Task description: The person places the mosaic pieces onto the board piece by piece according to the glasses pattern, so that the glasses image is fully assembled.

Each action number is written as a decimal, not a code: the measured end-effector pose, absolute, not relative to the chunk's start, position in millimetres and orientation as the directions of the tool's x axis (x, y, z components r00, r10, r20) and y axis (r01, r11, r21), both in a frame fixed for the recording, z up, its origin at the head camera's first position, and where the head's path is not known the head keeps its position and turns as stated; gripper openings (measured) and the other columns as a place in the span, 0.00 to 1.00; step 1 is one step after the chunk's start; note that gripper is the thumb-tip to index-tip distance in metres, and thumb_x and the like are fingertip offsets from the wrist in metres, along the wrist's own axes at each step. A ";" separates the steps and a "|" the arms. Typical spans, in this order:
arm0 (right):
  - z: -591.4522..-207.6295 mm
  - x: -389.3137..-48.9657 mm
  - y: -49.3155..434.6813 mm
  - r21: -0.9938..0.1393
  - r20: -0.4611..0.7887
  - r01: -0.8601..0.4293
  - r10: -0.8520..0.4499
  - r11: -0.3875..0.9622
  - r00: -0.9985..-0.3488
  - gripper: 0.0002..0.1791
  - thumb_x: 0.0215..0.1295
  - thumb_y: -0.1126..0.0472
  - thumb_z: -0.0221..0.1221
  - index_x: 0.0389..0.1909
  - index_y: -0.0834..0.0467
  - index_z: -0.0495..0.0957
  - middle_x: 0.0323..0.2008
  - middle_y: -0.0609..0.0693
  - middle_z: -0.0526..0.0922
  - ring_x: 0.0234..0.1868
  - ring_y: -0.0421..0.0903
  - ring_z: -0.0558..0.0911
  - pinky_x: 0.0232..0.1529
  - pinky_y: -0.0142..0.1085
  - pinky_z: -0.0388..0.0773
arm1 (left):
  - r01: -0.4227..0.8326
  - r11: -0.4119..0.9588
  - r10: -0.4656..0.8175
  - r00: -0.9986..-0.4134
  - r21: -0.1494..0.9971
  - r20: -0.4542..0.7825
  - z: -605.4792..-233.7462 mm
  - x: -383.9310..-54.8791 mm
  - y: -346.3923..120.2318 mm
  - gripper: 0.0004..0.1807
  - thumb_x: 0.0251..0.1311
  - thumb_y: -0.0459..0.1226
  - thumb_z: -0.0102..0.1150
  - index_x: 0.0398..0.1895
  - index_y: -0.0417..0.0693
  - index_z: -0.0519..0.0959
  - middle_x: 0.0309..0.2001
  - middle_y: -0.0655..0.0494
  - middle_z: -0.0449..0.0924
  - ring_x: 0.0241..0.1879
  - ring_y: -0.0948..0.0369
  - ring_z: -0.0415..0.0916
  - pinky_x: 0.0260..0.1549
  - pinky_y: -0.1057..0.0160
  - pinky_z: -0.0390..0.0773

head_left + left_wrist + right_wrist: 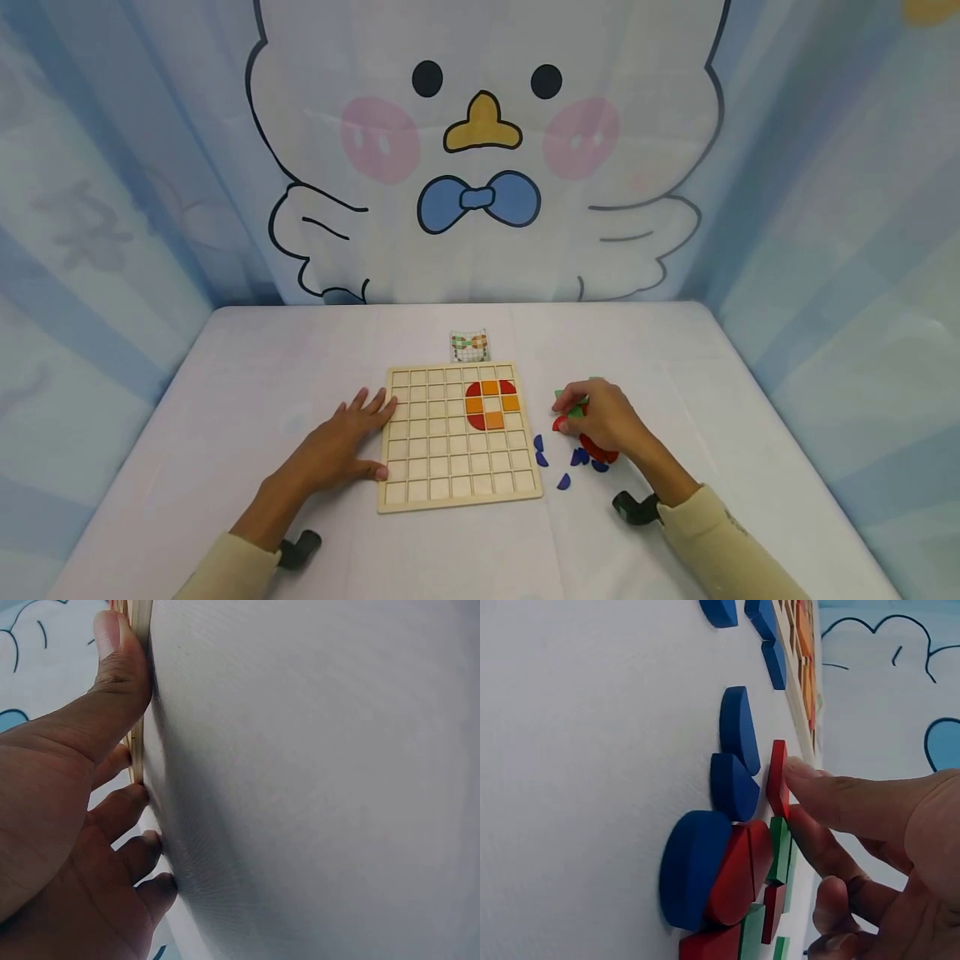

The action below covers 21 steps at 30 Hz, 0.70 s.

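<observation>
My left hand (339, 443) lies at the left side of a wooden grid board (459, 505), fingers spread, with fingertips and thumb touching its edge. In the left wrist view the board's edge (138, 750) runs beside the thumb. Red quarter-circle pieces (473, 390) and orange squares (490, 387) form a ring in the board's upper right cells. To the right of the board, my right hand (609, 417) pinches a red quarter-circle piece (778, 776) between thumb and finger. Green pieces (778, 851) and more red pieces (731, 881) lie under and beside that hand.
Several blue rounded pieces (564, 482) are scattered between the board and the right forearm. A small printed card (470, 346) with a coloured grid pattern stands behind the board. The white-covered table (300, 350) meets a curtain (480, 258) with a cartoon figure at the back.
</observation>
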State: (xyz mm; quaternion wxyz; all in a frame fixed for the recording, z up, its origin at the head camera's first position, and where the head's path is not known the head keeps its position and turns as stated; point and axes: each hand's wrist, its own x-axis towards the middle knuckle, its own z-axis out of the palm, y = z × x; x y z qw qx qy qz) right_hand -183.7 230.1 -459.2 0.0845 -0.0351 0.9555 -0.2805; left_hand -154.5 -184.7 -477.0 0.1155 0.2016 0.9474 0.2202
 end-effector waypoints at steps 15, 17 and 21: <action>-458.4 -184.2 231.7 -0.463 -0.169 -0.065 -0.159 0.884 -0.973 0.11 0.58 0.58 0.79 0.33 0.48 0.84 0.30 0.45 0.82 0.35 0.44 0.77 0.40 0.36 0.76 | 0.305 0.833 0.415 -0.897 0.462 -0.155 -476.2 -154.6 -183.5 0.61 0.49 0.53 0.80 0.85 0.50 0.57 0.86 0.45 0.50 0.86 0.37 0.43 0.81 0.33 0.53; -457.3 -184.4 231.9 -0.482 -0.166 -0.074 -0.174 0.873 -0.971 0.10 0.60 0.59 0.78 0.34 0.49 0.83 0.30 0.45 0.81 0.34 0.44 0.77 0.39 0.36 0.77 | 0.307 0.831 0.417 -0.896 0.464 -0.152 -475.8 -154.4 -183.8 0.61 0.49 0.53 0.80 0.85 0.50 0.57 0.86 0.45 0.50 0.86 0.37 0.43 0.81 0.33 0.53; -456.9 -184.7 231.3 -0.532 -0.139 -0.113 -0.218 0.839 -0.966 0.06 0.67 0.61 0.73 0.39 0.47 0.86 0.29 0.45 0.81 0.39 0.45 0.78 0.47 0.42 0.81 | 0.314 0.825 0.423 -0.895 0.470 -0.144 -475.3 -154.4 -184.4 0.61 0.49 0.53 0.80 0.85 0.49 0.58 0.85 0.44 0.51 0.85 0.37 0.43 0.82 0.33 0.52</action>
